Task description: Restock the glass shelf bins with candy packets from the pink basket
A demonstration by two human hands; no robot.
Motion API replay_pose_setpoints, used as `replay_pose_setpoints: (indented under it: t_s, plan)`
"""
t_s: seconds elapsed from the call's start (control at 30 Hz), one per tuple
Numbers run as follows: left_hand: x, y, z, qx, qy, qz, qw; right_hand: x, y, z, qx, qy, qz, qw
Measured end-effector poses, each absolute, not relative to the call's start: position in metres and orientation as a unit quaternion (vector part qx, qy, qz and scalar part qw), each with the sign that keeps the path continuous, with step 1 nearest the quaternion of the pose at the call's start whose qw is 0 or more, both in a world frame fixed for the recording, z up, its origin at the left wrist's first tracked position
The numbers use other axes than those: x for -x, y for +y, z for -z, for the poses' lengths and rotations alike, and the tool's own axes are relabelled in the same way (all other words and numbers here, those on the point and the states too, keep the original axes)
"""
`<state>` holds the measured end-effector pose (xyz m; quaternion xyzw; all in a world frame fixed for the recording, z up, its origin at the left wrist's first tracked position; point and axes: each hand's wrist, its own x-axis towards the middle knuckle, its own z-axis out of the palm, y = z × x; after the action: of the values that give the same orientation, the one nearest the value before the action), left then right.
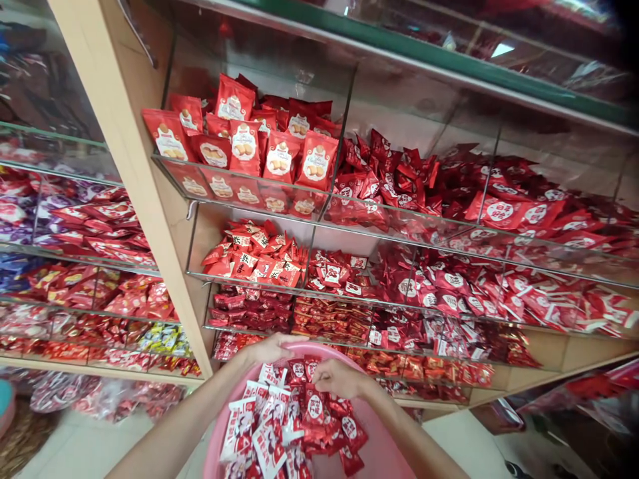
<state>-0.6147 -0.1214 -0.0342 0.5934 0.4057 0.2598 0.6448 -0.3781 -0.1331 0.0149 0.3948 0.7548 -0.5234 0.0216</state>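
Observation:
A pink basin [384,432] sits low in front of me, holding white-and-red snack packets [269,426] on its left and dark red snack packets [319,416] on its right. My left hand [269,348] grips the basin's far rim, its fingers partly hidden. Over the red packets, inside the basin, is my right hand [339,379]. Its fingers are curled and pinched at the top of a red packet with a white round label; the fingertips' exact hold is partly hidden.
Glass-fronted shelves ahead hold red cookie packets [244,146], dark red packets [404,173] and orange-red packets [254,256]. A wooden upright [140,173] divides them from a left-hand rack with yellow candies [164,339]. Plastic bags [112,396] lie below it on the tiled floor [124,439].

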Motion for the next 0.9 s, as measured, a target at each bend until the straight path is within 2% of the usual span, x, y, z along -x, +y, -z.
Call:
replay_pose_setpoints:
  t_s: [0.37, 0.53, 0.7, 0.8, 0.9]
  plan:
    - [0.610, -0.123, 0.027, -0.605, 0.418, -0.242, 0.634, 0.397, -0.151, -0.011, -0.454, 0.815, 0.359, -0.002]
    - [0.611, -0.123, 0.029, -0.603, 0.409, -0.253, 0.637, 0.402, -0.162, -0.019, -0.494, 0.840, 0.220, 0.044]
    - [0.611, -0.124, 0.029, -0.568, 0.407, -0.258, 0.668, 0.403, -0.164, -0.027, -0.505, 0.843, 0.180, 0.049]
    - [0.610, -0.125, 0.028, -0.560, 0.412, -0.258, 0.670, 0.402, -0.162, -0.054, -0.505, 0.846, 0.168, 0.007]
    - [0.610, -0.125, 0.030, -0.562, 0.408, -0.276, 0.665, 0.399, -0.163, -0.114, -0.469, 0.859, 0.175, -0.102]
